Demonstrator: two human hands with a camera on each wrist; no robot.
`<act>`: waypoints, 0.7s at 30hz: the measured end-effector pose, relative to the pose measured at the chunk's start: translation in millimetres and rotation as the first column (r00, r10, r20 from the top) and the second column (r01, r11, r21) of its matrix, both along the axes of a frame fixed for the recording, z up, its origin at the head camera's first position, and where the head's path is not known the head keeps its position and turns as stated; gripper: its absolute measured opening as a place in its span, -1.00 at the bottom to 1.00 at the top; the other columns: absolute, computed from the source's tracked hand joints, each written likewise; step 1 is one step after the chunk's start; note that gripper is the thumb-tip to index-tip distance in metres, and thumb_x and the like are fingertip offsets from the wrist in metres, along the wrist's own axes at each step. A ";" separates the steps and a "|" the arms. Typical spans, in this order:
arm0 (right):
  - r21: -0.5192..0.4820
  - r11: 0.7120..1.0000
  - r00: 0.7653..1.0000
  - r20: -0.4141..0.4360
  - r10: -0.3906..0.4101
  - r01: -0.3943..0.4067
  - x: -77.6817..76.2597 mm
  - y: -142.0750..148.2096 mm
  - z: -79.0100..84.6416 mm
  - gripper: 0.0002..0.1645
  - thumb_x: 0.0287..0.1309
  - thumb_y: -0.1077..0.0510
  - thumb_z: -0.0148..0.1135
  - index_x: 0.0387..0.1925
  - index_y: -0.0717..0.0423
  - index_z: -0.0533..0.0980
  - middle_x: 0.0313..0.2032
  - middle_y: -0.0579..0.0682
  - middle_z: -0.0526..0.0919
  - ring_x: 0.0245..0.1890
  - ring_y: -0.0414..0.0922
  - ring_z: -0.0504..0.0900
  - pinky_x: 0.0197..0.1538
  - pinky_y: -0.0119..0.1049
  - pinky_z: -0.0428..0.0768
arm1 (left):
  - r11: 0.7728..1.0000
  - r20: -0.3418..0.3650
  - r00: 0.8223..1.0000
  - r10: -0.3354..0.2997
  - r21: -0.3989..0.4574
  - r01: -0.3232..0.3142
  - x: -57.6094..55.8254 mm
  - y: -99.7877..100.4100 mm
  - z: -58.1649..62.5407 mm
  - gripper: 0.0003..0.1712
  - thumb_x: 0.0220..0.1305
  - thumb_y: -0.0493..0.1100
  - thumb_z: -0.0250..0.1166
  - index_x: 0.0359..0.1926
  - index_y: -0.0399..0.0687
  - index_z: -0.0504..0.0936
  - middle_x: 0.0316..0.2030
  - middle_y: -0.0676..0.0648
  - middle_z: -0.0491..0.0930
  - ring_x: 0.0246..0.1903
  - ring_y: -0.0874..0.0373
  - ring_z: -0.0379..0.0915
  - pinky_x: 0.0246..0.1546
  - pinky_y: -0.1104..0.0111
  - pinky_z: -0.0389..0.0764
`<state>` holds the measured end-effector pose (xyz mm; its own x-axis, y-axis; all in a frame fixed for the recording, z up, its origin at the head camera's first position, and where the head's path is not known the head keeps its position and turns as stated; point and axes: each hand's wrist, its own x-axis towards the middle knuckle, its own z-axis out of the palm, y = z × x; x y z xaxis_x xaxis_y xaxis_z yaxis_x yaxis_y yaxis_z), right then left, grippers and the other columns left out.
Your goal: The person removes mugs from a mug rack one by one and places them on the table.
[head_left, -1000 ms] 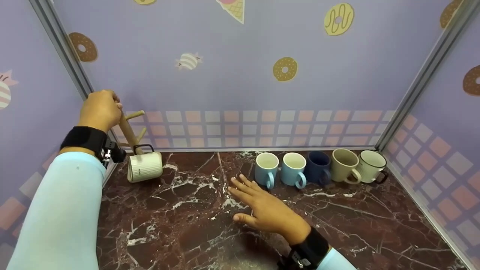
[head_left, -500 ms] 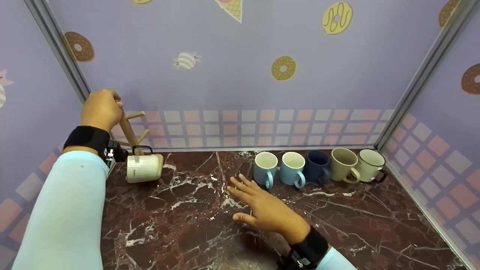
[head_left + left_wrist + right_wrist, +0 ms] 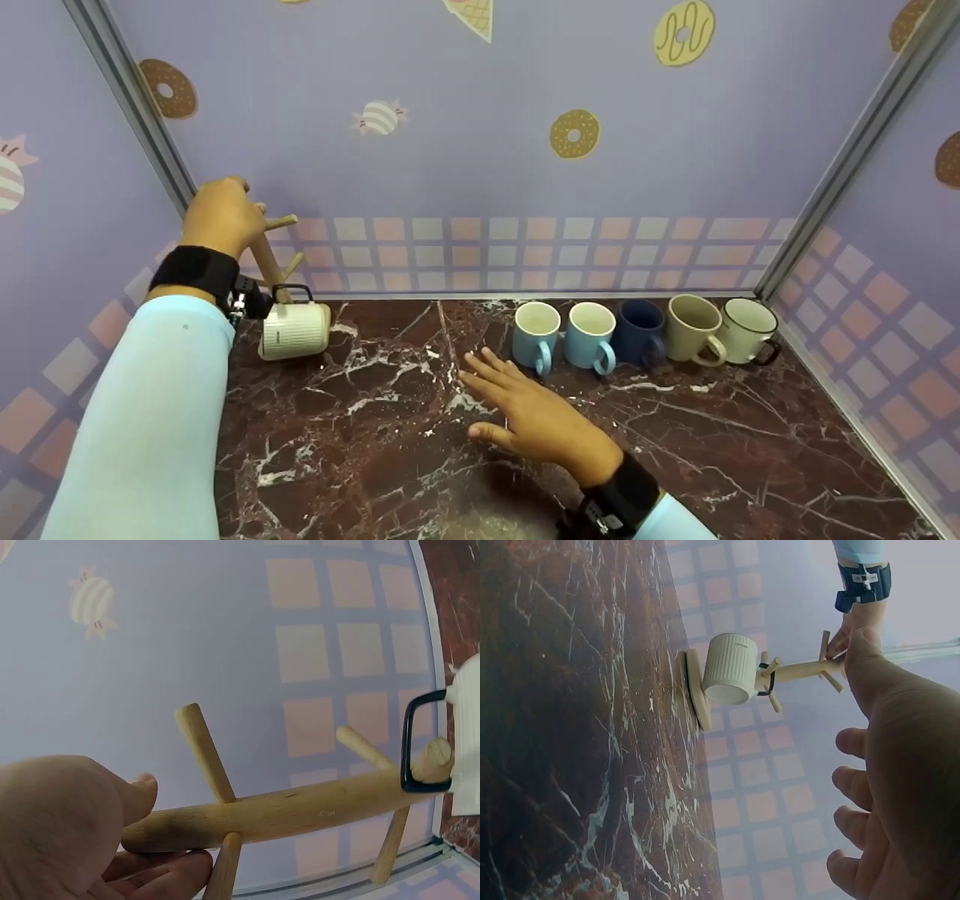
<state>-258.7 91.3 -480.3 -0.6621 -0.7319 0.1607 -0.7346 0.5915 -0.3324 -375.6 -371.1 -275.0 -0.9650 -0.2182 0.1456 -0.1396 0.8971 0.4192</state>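
Note:
My left hand [image 3: 223, 214] grips the top of a wooden mug tree [image 3: 300, 811] at the back left. In the left wrist view its thumb and fingers curl round the post, among the upper pegs. A white ribbed mug [image 3: 295, 330] with a black handle hangs sideways low on the tree, a peg through its handle. In the right wrist view this mug [image 3: 731, 669] sits close over the tree's flat wooden base [image 3: 697, 690]. My right hand [image 3: 536, 412] is held over the front middle of the table, fingers spread, holding nothing.
Several mugs stand upright in a row at the back right: two light blue ones [image 3: 534, 341] [image 3: 587, 341], a navy one [image 3: 637, 337], a beige one [image 3: 688, 334] and a white one [image 3: 742, 337] with a black handle. Patterned walls [image 3: 450, 165] enclose the dark marbled table [image 3: 375, 450].
My left hand and the top of the mug tree have shifted slightly to the right, and the hanging mug sits a little differently. My right hand stays where it was.

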 end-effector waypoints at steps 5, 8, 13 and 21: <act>0.000 1.000 1.000 0.003 -0.006 0.006 0.0 -2.0 -0.2 0.09 0.59 -0.59 -0.04 0.84 -0.11 0.14 0.86 -0.17 -0.12 0.89 0.04 -0.13 0.88 0.11 0.00 | 1.000 0.008 1.000 0.000 -0.014 0.000 -1.1 1.5 -0.6 -0.24 0.76 -0.11 0.14 0.67 -0.58 0.22 0.57 -0.75 0.22 0.50 -0.72 0.26 0.54 -0.47 0.42; 0.000 1.000 1.000 0.007 -0.005 0.005 -0.2 -3.1 0.5 0.09 0.59 -0.59 -0.06 0.84 -0.11 0.12 0.86 -0.17 -0.13 0.89 0.06 -0.13 0.88 0.11 -0.02 | 1.000 -0.026 1.000 0.009 -0.022 -0.010 -1.4 2.2 -1.9 -0.25 0.77 -0.10 0.10 0.66 -0.60 0.22 0.59 -0.76 0.11 0.58 -0.70 0.14 0.59 -0.46 0.37; -0.005 1.000 1.000 0.008 -0.007 0.007 -1.6 -5.1 1.9 0.07 0.60 -0.59 -0.06 0.86 -0.20 0.07 0.86 -0.20 -0.15 0.89 0.05 -0.15 0.87 0.14 0.03 | 0.995 -0.271 0.958 0.095 0.068 -0.079 7.1 9.5 -16.5 -0.35 0.71 -0.11 0.12 0.59 -0.46 0.43 0.59 -0.55 0.22 0.67 -0.45 0.04 0.68 -0.26 0.40; 0.012 1.000 1.000 -0.010 0.010 -0.010 -2.8 -10.0 -0.5 0.07 0.60 -0.60 -0.10 0.86 -0.21 0.07 0.86 -0.19 -0.17 0.89 0.05 -0.15 0.87 0.14 0.01 | 0.987 -0.647 0.754 0.110 0.160 -0.007 39.8 28.3 -76.8 -0.68 0.56 -0.20 0.33 0.11 -0.38 0.77 0.25 -0.35 0.56 0.41 -0.25 0.31 0.57 -0.12 0.39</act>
<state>-261.5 81.4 -480.9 -0.6534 -0.7402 0.1588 -0.7437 0.5883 -0.3175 -335.7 -342.8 -351.7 -0.6308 -0.3388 0.6981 0.1637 0.8213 0.5465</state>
